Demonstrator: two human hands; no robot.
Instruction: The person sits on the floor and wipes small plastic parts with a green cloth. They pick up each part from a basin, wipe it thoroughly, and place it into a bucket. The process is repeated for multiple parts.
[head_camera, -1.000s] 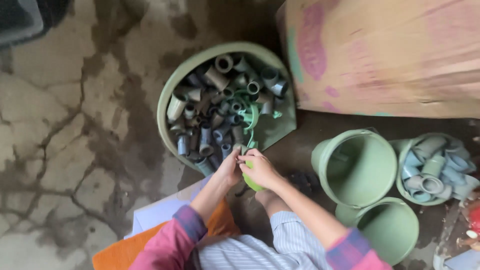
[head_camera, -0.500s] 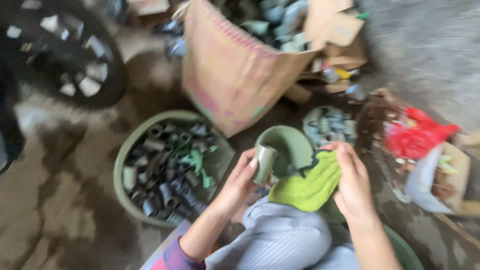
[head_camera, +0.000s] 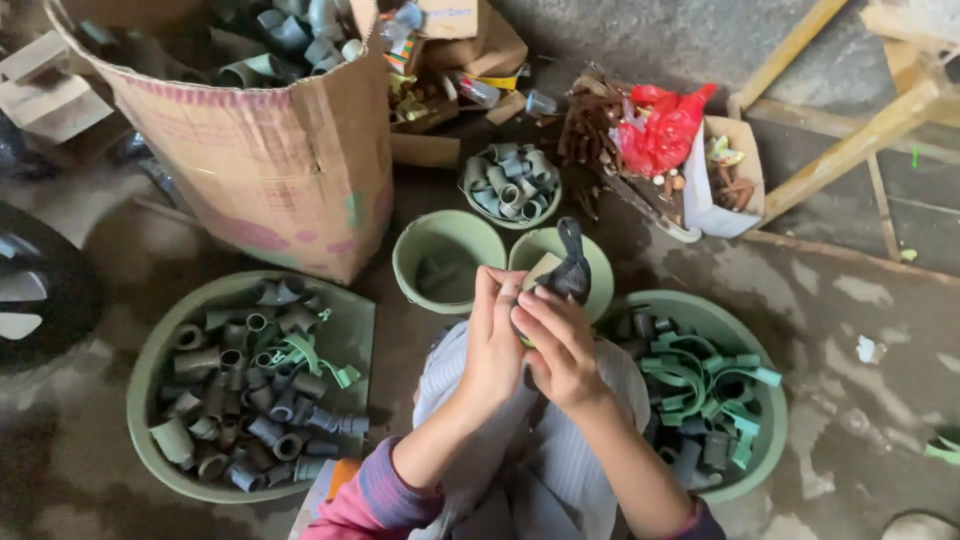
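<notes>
While both hands meet over the lap in the head view, the left hand stands with its fingers curled and close together, fingertips pressed against a small piece that is mostly hidden between the two hands. Right hand is closed around a dark cloth, whose loose end sticks up above the knuckles; thumb and fingers pinch it narrow. A sliver of pale green shows at the gap between the hands, too covered to tell what it is.

Hands sit above the striped garment on the knees, just in front of two small green buckets that stand side by side on the floor. One more small tub behind them is packed with short grey-green pipe pieces.

Left of the lap: a wide green basin full of dark grey pipe fittings, a few bright green clips lying on top. Right of the lap: another green basin holding green clips and some grey fittings.

Far left, a big cardboard box holds more pipe pieces. A red plastic bag lies among clutter at the top, near wooden slats.
</notes>
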